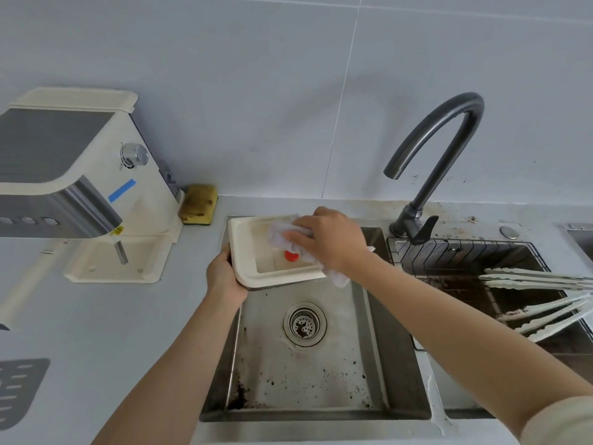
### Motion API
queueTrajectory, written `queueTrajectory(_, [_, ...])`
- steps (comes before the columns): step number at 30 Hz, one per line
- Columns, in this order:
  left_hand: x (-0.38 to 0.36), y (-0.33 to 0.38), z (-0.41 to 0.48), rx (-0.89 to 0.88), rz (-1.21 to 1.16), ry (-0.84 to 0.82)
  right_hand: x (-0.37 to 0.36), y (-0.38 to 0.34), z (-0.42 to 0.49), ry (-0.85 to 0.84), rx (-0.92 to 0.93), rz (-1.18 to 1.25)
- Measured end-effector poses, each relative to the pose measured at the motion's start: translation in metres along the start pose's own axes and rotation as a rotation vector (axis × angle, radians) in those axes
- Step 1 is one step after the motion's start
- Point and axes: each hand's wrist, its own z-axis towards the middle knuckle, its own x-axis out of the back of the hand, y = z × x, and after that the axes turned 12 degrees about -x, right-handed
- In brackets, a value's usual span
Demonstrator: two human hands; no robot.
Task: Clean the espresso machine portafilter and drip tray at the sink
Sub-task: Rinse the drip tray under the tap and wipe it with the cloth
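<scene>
While the fingers of the right hand curl round a bunched white cloth and press it into the drip tray, the left hand clamps the tray's near left corner, its fingers tucked underneath and mostly hidden. The tray is held tilted above the far end of the sink, apart from the basin floor, with a red float showing inside it.

I judge the task roughly midway. The tray is being wiped and its cream walls look mostly clean, with faint staining. Dark coffee specks lie across the basin and around the drain strainer, so rinsing is left. No portafilter can be picked out with certainty; a pale bar at the left of the desk is too blurred to name.

Counted: two hands, one drip tray, one cloth, one float, one strainer, one faucet, one espresso machine, one yellow sponge, one wire basket.
</scene>
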Motion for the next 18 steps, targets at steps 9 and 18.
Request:
queueTrajectory(9, [-0.016, -0.007, -0.013, 0.013, 0.038, -0.031, -0.013, -0.020, 0.008, 0.046, 0.072, -0.081])
queueTrajectory(18, [-0.008, -0.003, -0.011, -0.008, 0.025, 0.000, -0.014, 0.001, 0.019, -0.015, -0.031, -0.155])
